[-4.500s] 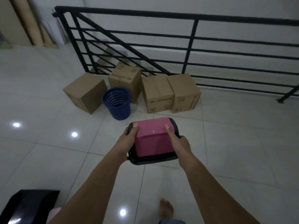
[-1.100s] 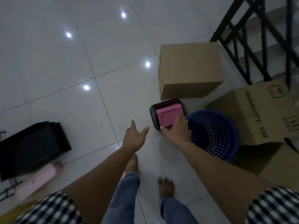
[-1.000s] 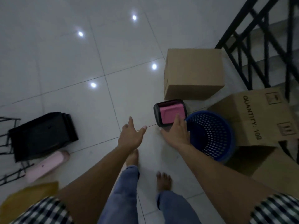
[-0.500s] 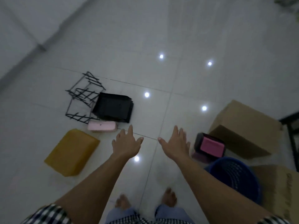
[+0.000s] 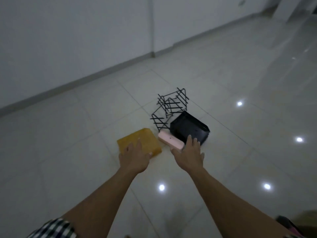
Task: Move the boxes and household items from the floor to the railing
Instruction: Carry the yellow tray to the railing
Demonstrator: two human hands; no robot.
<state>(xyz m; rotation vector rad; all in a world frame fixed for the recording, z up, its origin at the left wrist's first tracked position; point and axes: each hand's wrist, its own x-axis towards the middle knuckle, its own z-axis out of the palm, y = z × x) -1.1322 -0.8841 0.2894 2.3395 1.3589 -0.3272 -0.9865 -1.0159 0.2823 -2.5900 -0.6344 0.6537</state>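
Observation:
A yellow block [image 5: 140, 140], a pale pink oblong item [image 5: 169, 142], a black tray-like box [image 5: 189, 128] and a black wire rack [image 5: 169, 107] lie together on the white tiled floor ahead of me. My left hand [image 5: 134, 156] is stretched out with straight fingers in front of the yellow block's near side. My right hand [image 5: 189, 155] reaches forward with fingers spread, overlapping the pink item's near end and the black box's near edge. Both hands hold nothing. The railing is out of view.
White wall with a grey skirting [image 5: 77, 79] runs across the back left. Glossy floor tiles [image 5: 240, 152] with light reflections spread around the items. At the bottom right corner a dark-rimmed pink container's edge [image 5: 289, 226] shows.
I have turned away from the cardboard boxes, blue basket and the set-down pink container. The yellow block, pink item, black box and wire rack are now centred, and both empty hands reach toward them.

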